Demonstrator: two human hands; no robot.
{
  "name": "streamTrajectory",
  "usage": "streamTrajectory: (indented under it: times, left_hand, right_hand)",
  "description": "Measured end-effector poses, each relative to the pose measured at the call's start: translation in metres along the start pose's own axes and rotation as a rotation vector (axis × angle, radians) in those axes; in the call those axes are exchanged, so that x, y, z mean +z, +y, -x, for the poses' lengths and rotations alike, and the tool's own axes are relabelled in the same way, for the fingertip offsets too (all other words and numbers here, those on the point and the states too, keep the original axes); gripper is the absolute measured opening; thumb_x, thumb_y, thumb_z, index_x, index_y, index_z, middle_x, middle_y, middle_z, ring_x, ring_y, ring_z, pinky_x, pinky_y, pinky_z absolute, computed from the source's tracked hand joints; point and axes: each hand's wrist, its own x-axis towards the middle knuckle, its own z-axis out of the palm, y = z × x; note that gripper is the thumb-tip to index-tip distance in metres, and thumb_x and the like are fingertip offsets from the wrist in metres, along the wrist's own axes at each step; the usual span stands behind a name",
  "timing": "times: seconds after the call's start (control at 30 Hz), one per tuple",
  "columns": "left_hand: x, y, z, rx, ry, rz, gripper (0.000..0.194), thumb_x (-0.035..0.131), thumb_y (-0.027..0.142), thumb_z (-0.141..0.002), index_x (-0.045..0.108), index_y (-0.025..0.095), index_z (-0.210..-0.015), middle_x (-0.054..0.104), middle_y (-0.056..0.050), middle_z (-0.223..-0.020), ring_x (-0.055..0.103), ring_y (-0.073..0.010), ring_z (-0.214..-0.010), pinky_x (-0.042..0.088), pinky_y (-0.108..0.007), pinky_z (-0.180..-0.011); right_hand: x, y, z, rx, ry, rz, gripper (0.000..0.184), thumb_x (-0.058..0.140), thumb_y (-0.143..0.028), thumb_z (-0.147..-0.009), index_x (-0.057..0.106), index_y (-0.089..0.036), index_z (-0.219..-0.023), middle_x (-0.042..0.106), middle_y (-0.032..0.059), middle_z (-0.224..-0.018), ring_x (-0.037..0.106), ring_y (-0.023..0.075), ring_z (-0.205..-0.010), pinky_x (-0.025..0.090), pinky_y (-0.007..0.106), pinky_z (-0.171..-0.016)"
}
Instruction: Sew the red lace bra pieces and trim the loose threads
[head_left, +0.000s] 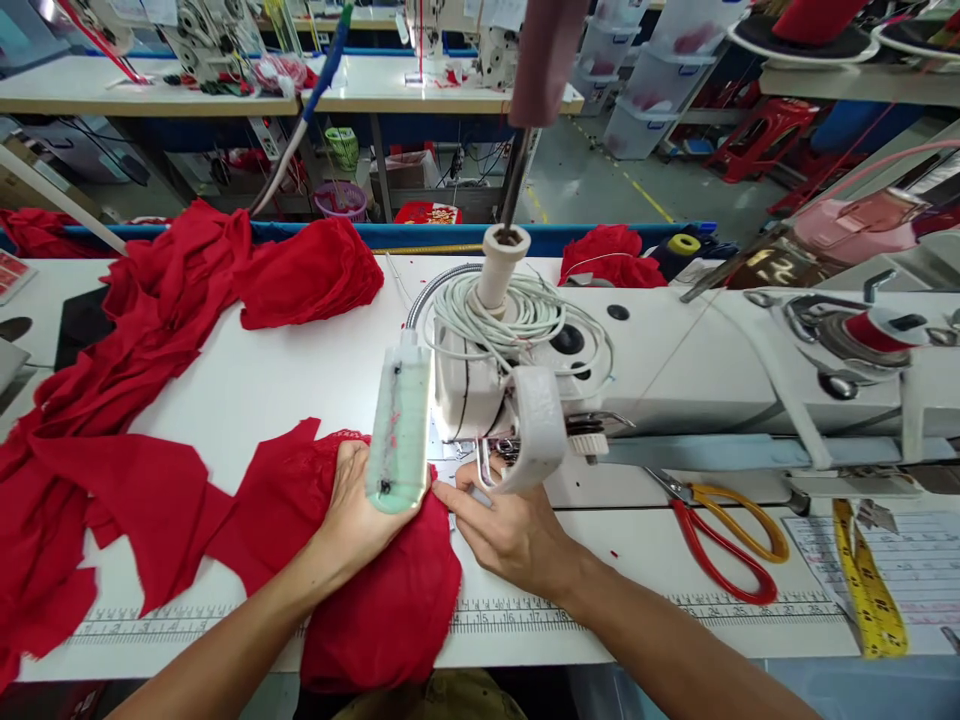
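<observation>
A red fabric piece (382, 620) with a lacy edge lies at the sewing machine (465, 390) and hangs over the table's front edge. On its left part rests my left hand (352, 520), closed on the bunched cloth. A green-tinted lamp (397, 430) hides most of this hand's fingers. To the right, my right hand (517, 530) pinches the fabric's right edge just in front of the needle area. Its fingers are bent, and the white machine guard (536, 430) partly covers them. The needle itself is hidden.
More red fabric (172, 290) is heaped along the left side. Scissors (720, 530) with red and orange handles lie right of my right hand. Beyond them are a yellow tape measure (866, 590) and a paper sheet (907, 550). A printed ruler (510, 615) runs along the front.
</observation>
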Motion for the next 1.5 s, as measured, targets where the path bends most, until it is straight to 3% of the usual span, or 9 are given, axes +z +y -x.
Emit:
streamTrajectory:
  times: [0.2,0.37,0.53,0.7,0.83,1.07,1.2,1.33,1.5]
  left_hand:
    - [-0.006,0.003,-0.001,0.025,0.016,0.029,0.011,0.058,0.029,-0.085,0.064,0.024,-0.076,0.064,-0.003,-0.073,0.059,-0.0232,-0.077,0.045,-0.038,-0.069]
    - [-0.027,0.029,-0.008,0.012,-0.043,-0.012,0.015,0.051,0.022,-0.091,0.065,0.021,-0.086,0.067,-0.004,-0.08,0.062,-0.0232,-0.08,0.048,-0.038,-0.072]
    - [-0.042,0.055,0.015,0.23,0.074,-0.206,0.018,0.05,0.017,-0.096,0.067,0.017,-0.1,0.071,-0.009,-0.098,0.062,-0.028,-0.103,0.044,-0.049,-0.096]
    - [-0.036,0.035,0.023,0.459,0.11,-0.266,0.016,0.054,0.015,-0.095,0.069,0.018,-0.096,0.073,-0.006,-0.099,0.065,-0.0221,-0.097,0.047,-0.045,-0.099]
    - [-0.037,0.018,0.007,0.575,0.019,-0.258,0.019,0.053,0.013,-0.094,0.07,0.02,-0.097,0.074,-0.005,-0.099,0.066,-0.0212,-0.097,0.049,-0.047,-0.101]
    - [-0.022,0.003,0.0,0.581,0.043,-0.172,0.027,0.053,0.013,-0.093,0.068,0.022,-0.114,0.074,-0.005,-0.102,0.067,-0.0226,-0.098,0.036,-0.065,-0.113]
    - [-0.017,-0.002,-0.007,0.653,0.062,-0.199,0.036,0.051,0.011,-0.092,0.062,0.02,-0.125,0.072,-0.009,-0.113,0.066,-0.0282,-0.109,0.028,-0.074,-0.113]
    - [-0.018,-0.002,-0.014,0.674,0.075,-0.241,0.041,0.048,0.011,-0.092,0.058,0.022,-0.131,0.072,-0.009,-0.117,0.063,-0.033,-0.118,0.017,-0.082,-0.111]
    - [-0.016,-0.002,-0.017,0.692,0.085,-0.224,0.04,0.04,0.01,-0.096,0.059,0.022,-0.129,0.073,-0.006,-0.112,0.068,-0.0283,-0.107,0.032,-0.074,-0.111]
  right_hand:
    - [0.0,0.001,-0.007,-0.014,-0.064,0.028,0.032,0.048,-0.012,-0.094,0.064,-0.018,-0.122,0.064,0.0046,-0.092,0.05,0.0177,-0.078,0.04,0.036,-0.079]
    - [0.002,-0.003,-0.008,-0.036,-0.068,0.114,0.031,0.048,-0.008,-0.092,0.065,-0.015,-0.118,0.065,0.0078,-0.095,0.052,0.0208,-0.086,0.04,0.036,-0.077]
    - [0.003,-0.01,-0.006,-0.035,-0.11,0.212,0.033,0.047,-0.006,-0.09,0.065,-0.014,-0.116,0.063,0.0091,-0.091,0.054,0.0226,-0.09,0.04,0.036,-0.075]
    - [0.003,-0.014,-0.002,0.03,-0.121,0.288,0.036,0.05,-0.008,-0.088,0.064,-0.014,-0.12,0.063,0.0083,-0.094,0.042,0.0148,-0.062,0.039,0.039,-0.076]
    - [0.002,-0.013,-0.004,0.091,-0.111,0.308,0.039,0.054,-0.009,-0.083,0.064,-0.015,-0.121,0.062,0.0086,-0.088,0.047,0.0202,-0.073,0.037,0.041,-0.08]
    - [-0.002,-0.014,-0.007,0.15,-0.156,0.339,0.05,0.055,-0.008,-0.082,0.061,-0.017,-0.13,0.066,0.0094,-0.092,0.054,0.025,-0.087,0.031,0.049,-0.099]
    - [0.0,-0.012,-0.005,0.214,-0.193,0.294,0.052,0.056,-0.007,-0.079,0.064,-0.024,-0.128,0.069,0.0112,-0.106,0.058,0.0272,-0.088,0.031,0.052,-0.101]
    - [0.001,-0.01,-0.004,0.244,-0.174,0.269,0.055,0.053,-0.006,-0.077,0.063,-0.022,-0.128,0.07,0.0113,-0.098,0.058,0.025,-0.079,0.034,0.051,-0.1]
    - [-0.001,-0.009,-0.004,0.242,-0.114,0.264,0.044,0.054,-0.006,-0.078,0.067,-0.019,-0.118,0.069,0.0118,-0.092,0.057,0.0256,-0.083,0.038,0.052,-0.098]
